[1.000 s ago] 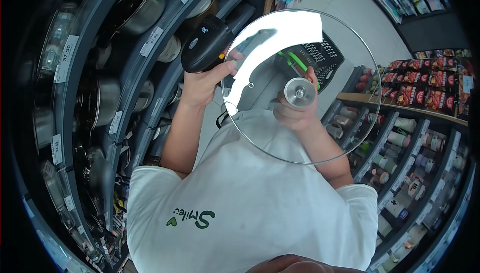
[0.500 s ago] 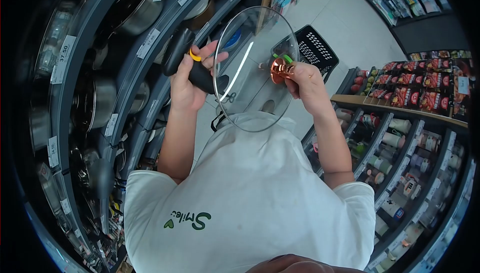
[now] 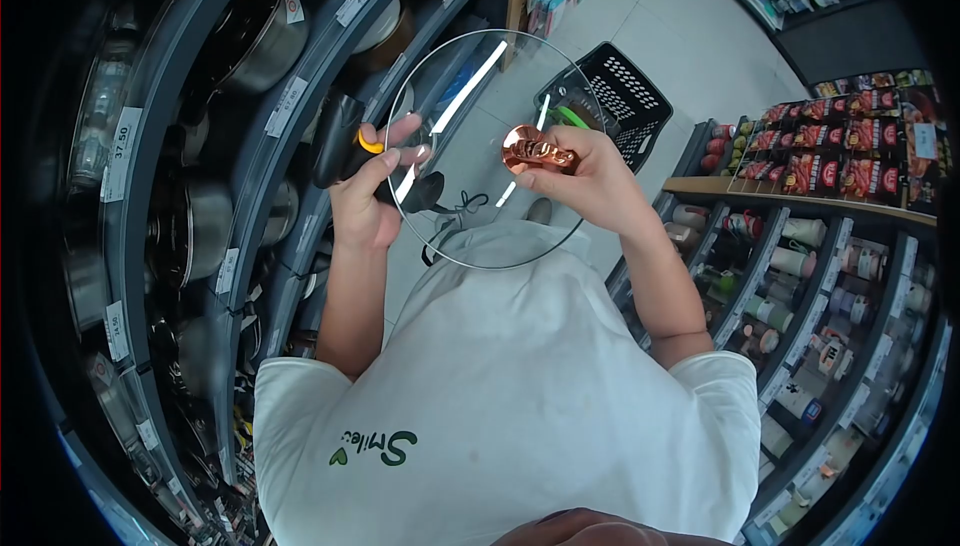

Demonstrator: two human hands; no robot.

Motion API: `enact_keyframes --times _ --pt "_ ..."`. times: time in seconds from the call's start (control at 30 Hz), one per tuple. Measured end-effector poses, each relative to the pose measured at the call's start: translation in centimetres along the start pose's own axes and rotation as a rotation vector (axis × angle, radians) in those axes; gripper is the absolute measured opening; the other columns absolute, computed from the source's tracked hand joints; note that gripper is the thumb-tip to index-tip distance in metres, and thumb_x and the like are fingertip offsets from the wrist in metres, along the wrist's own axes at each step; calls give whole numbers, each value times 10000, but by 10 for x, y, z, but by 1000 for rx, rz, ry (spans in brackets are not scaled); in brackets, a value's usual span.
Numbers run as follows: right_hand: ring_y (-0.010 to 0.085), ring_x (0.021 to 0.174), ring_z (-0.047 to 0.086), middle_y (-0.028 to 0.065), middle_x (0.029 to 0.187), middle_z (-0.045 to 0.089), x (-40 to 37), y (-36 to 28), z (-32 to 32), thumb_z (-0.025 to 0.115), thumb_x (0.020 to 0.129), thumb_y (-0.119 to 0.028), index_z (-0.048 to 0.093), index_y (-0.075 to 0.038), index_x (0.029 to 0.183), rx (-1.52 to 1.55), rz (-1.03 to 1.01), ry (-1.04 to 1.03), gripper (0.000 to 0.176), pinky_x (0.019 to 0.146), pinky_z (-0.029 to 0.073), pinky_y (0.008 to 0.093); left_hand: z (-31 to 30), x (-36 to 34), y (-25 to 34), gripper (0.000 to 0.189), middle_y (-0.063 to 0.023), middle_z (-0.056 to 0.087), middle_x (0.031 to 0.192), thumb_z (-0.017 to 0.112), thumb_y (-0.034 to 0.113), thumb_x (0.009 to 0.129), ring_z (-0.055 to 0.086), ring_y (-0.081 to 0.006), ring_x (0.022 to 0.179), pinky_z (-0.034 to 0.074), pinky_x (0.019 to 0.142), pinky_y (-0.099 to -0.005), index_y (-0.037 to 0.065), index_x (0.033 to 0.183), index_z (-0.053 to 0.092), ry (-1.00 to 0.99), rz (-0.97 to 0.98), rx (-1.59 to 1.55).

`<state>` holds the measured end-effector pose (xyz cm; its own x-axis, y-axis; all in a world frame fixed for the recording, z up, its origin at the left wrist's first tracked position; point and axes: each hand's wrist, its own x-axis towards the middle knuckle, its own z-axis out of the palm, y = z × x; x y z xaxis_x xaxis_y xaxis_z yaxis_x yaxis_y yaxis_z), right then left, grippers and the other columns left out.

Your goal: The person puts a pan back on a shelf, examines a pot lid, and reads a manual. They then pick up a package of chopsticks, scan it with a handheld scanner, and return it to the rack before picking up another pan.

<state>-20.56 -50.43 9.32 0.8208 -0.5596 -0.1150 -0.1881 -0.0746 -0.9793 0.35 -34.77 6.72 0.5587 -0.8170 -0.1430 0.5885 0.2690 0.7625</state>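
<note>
My right hand [image 3: 590, 178] is closed on the shiny copper-coloured knob [image 3: 538, 150] of a round, clear glass lid [image 3: 465, 236]. The lid is held up in front of my white shirt, its face turned towards me. My left hand [image 3: 365, 196] is wrapped round a thick black object [image 3: 336, 136] with a yellow ring [image 3: 370, 143]; I cannot tell what kind of thing it is. A dark rounded end [image 3: 425, 192] shows beyond that hand, through the glass. The left fingertips overlap the lid's left edge in this view.
A black shopping basket [image 3: 640, 96] with something green in it stands on the tiled floor [image 3: 690, 56]. Shelves of pots [image 3: 270, 46] rise close on my left. On my right are shelves of cups and bottles [image 3: 790, 261] and a rack of red packets [image 3: 830, 161].
The lid has swung to face me more fully and shifted left, its knob now towards me. My right hand has turned with it. My left hand has moved slightly left and down.
</note>
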Motion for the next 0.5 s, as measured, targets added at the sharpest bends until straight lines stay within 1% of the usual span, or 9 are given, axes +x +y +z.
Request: enact_keyframes --times 0.07,0.1,0.17,0.2,0.27,0.43,0.5 --pt "16 594 425 -58 631 494 -1 0 -1 728 846 -184 624 1 795 104 3 -26 218 521 355 208 -4 2 2 240 -238 606 1187 531 -48 846 678 -255 903 495 746 -321 113 1025 523 11 -25 -67" --pt "16 594 425 -58 631 494 -2 -3 -3 728 846 -184 624 1 795 105 3 -28 218 521 355 208 -4 3 2 221 -234 617 1169 535 -31 852 679 -253 897 490 744 -319 113 1019 522 7 -44 -114" --pt "0 528 405 -67 609 476 -3 -9 -8 720 862 -212 597 -30 767 137 141 -117 239 462 320 196 -4 4 2 212 -235 617 1171 540 -27 852 680 -251 886 487 745 -315 112 1012 524 20 -62 -142" --pt "0 528 405 -67 609 476 -3 -8 -8 720 862 -212 597 -30 767 138 140 -117 239 462 320 196 -3 5 2 204 -235 616 1172 545 -23 853 681 -249 874 484 745 -312 111 1004 527 31 -81 -171" --pt "4 462 393 -73 590 474 -2 -4 -8 695 888 -242 600 -45 792 183 140 -116 239 414 301 196 -1 6 3 194 -231 619 1172 551 -15 856 680 -242 873 485 733 -302 112 1001 531 49 -95 -140" --pt "16 440 419 -62 585 485 3 -3 -13 649 921 -278 616 -41 828 255 189 -146 257 404 315 184 1 7 5 171 -213 627 1173 575 23 863 674 -221 887 489 698 -275 115 1005 549 76 -171 -37" --pt "16 441 425 -59 586 487 5 -1 -16 636 929 -287 619 -41 835 269 208 -147 263 403 314 179 5 7 8 171 -193 634 1175 596 53 865 672 -215 904 493 680 -267 121 1020 565 139 -254 17"
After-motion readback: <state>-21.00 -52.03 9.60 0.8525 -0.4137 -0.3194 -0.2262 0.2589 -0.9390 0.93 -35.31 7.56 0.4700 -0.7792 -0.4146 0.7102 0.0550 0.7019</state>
